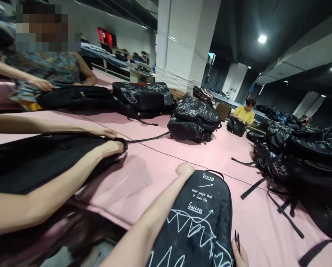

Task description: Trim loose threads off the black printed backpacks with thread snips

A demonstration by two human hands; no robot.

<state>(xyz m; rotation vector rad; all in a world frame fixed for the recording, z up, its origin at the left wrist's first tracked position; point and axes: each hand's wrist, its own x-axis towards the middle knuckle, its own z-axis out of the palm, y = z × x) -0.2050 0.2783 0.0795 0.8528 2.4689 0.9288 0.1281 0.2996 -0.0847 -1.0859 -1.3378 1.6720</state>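
A black backpack (193, 222) with white lettering and scribbled lines lies front side up before me on the pink table. My left hand (185, 169) is closed at its upper left edge, beside the top carry loop; its fingertips are hidden. At the lower right side of the backpack, my right hand (239, 254) holds small black thread snips (236, 239), their two pointed tips upward and slightly apart. Most of that hand is cut off by the frame's bottom edge.
On my left, a co-worker's hands (110, 144) rest on another black backpack (43, 155). Across the pink table (143, 163), another person handles a bag (74, 97). Stacked backpacks (195, 116) stand mid-table; a large pile (307, 159) with loose straps lies right. A person in yellow (245, 113) sits farther back.
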